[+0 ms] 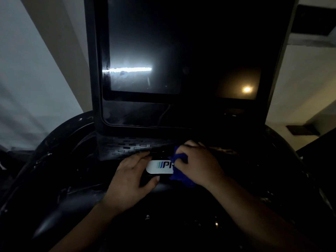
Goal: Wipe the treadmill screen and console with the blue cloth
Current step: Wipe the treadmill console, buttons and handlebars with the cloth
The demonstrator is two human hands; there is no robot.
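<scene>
The treadmill's dark screen [181,51] fills the upper middle and reflects a light strip and a round lamp. Below it lies the black console [127,148] with slotted vents and a white logo badge [159,167]. My right hand [198,162] grips the bunched blue cloth [179,158] and holds it against the badge's right end, hiding part of the logo. My left hand [132,177] rests on the console to the left of the badge, fingers stretched toward the vents, thumb under the badge.
Curved black handlebars and side arms [60,151] ring the console. A pale wall and curtain [27,79] stand at the left. A wall with dark ledges [301,130] is at the right. The scene is dim.
</scene>
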